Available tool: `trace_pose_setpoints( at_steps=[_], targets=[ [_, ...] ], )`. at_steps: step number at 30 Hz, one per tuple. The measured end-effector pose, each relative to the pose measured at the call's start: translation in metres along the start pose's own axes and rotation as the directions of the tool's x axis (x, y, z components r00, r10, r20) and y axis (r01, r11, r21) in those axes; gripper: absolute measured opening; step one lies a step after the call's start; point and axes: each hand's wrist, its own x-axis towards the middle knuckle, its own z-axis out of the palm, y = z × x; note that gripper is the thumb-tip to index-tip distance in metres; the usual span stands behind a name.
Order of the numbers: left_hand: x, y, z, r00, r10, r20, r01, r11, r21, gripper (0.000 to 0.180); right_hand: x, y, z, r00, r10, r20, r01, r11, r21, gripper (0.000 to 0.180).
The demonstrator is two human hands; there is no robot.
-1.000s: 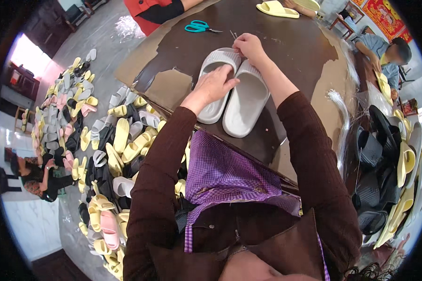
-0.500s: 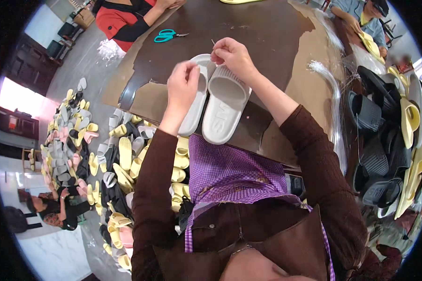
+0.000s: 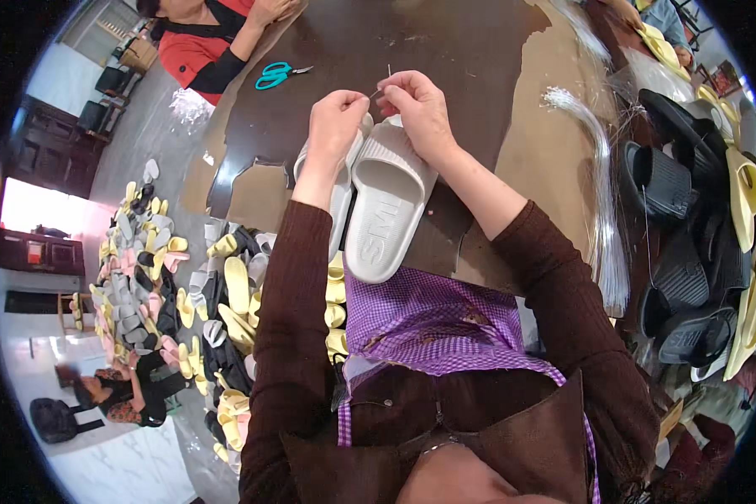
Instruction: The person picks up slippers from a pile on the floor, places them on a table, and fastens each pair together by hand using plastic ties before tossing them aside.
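A pair of light grey slide sandals lies side by side at the near edge of the table, toes pointing away from me. The right slide shows almost whole; the left slide is partly covered by my forearm. Over the toe ends, my left hand and my right hand are close together, fingertips pinched. Between them runs a thin plastic tie, its end poking up above the right fingers. Whether it passes through the slides is hidden.
Teal-handled scissors lie at the table's far left. To the right are a bundle of translucent strands and a heap of black slides and yellow ones. Many slides cover the floor at left. Other people sit nearby.
Both hands have come closer together over the toe ends. The right slide sits slightly lower and further left in the picture, as the whole view has shifted.
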Motion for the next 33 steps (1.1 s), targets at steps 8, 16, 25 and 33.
trace_pose_setpoints(
  at_steps=[8,16,25,33],
  targets=[
    [-0.0093,0.0095,-0.0057,0.992,-0.126,0.029,0.125,0.875,-0.468,0.012,-0.0018,-0.0025,-0.0020,0.999,0.033,-0.013,-0.034,0.996,-0.078,0.014],
    [-0.0107,0.0068,-0.0078,0.990,-0.135,0.036,0.132,0.814,-0.566,0.010,-0.0070,0.0006,0.0027,0.992,-0.078,0.103,0.099,0.971,-0.217,0.012],
    [-0.0118,0.0051,-0.0091,0.990,-0.133,0.050,0.138,0.817,-0.560,0.011,-0.0061,0.0051,0.0025,0.990,-0.093,0.105,0.120,0.951,-0.285,0.011],
    [-0.0109,0.0058,-0.0087,0.988,-0.143,0.051,0.148,0.825,-0.545,0.010,-0.0056,0.0050,0.0030,0.990,-0.104,0.096,0.130,0.938,-0.322,0.010]
  ],
)
